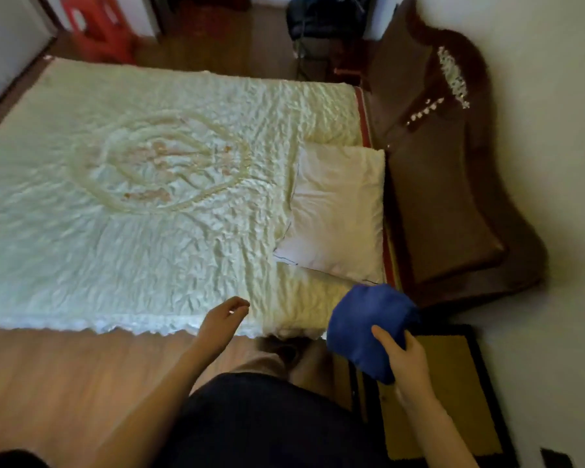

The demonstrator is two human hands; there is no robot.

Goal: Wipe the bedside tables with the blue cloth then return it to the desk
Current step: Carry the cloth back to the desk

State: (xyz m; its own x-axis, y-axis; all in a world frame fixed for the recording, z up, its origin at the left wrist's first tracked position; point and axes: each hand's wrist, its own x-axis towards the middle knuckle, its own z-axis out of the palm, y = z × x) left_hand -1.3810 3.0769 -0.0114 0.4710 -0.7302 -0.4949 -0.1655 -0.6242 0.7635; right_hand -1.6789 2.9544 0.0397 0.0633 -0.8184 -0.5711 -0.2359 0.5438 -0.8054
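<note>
The left hand (pixel 222 320) hangs loosely curled and holds nothing, over the near edge of the bed (pixel 122 184) that spreads out beyond it and to its left. Beyond and between the two hands a white pillow (pixel 338 211) lies against the dark headboard (pixel 453 184). The right hand (pixel 407 361) grips the bunched blue cloth (pixel 365 325), thumb pressed on top. Beneath and to the right of that hand sits the bedside surface (pixel 453 383), its tan top framed in dark trim.
</note>
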